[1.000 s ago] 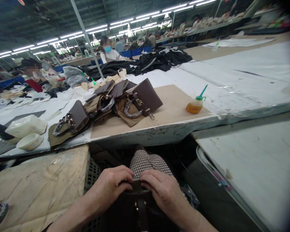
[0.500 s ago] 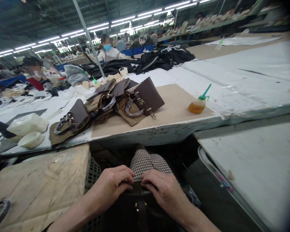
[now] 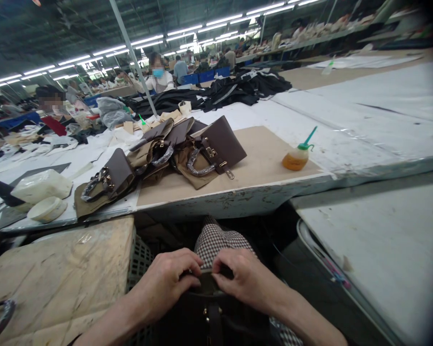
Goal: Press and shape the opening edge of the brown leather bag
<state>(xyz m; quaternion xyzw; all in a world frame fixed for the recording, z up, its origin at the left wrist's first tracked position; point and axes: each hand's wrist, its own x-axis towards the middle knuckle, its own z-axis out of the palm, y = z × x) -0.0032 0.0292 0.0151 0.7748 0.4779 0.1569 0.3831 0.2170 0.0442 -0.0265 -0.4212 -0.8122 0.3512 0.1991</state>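
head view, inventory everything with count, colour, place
dark bag: 1, blackish, lower middle
checked cloth: count unclear, brown-white, beyond dark bag
main table: 1, white, ahead
tan sheet: 1, tan, on main table
brown bags: several, brown, piled ahead
bottles: 3+, green-tipped, on main table
tub: 1, cream, table's left
container: 1, whitish, behind tub
fabric heap: 1, black, background
tan cover: 1, tan, left
handle: 1, dark, lower left
side table: 1, pale, right
blue bins: several, blue, background
people: several, varied clothing, background
pole: 1, grey, upper left
lights: many, white, ceiling
left hand: 1, bare, gripping dark bag
right hand: 1, bare, likewise
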